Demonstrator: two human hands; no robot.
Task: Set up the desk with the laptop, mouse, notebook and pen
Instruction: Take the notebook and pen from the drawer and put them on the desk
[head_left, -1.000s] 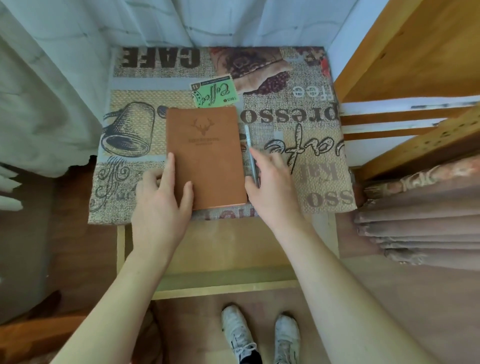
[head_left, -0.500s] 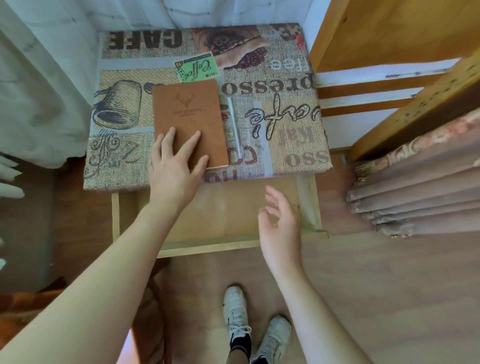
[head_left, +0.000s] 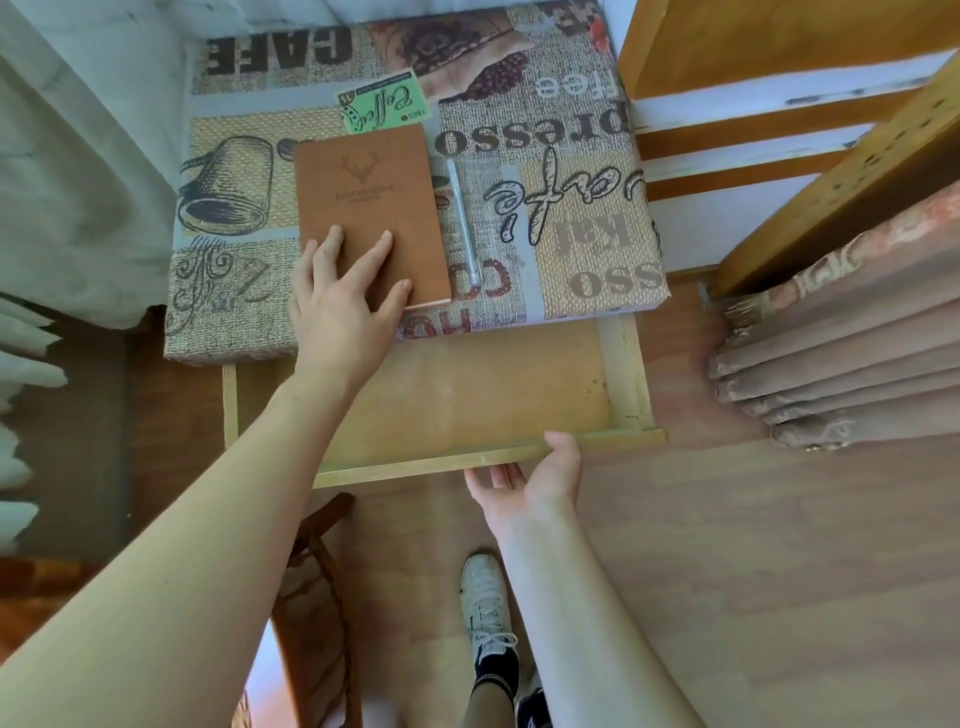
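A brown notebook (head_left: 370, 208) with a deer emblem lies on the desk (head_left: 582, 228), which wears a coffee-print cloth. A clear pen (head_left: 463, 223) lies just right of it, parallel to its edge. My left hand (head_left: 343, 296) rests flat on the notebook's near corner, fingers straight. My right hand (head_left: 530, 480) is at the front edge of the pulled-out wooden drawer (head_left: 467, 395), thumb on the rim and fingers under it. No laptop or mouse is in view.
A green coffee card (head_left: 383, 106) lies behind the notebook. Wooden shelving (head_left: 779, 135) and folded brownish cloth (head_left: 841, 358) stand at the right. A white curtain (head_left: 67, 156) hangs at the left. My shoes (head_left: 485, 603) are on the wood floor below the drawer.
My right hand left the pen and dropped back to the drawer's front edge. The left hand stayed on the notebook. The camera pulled back, showing more floor.
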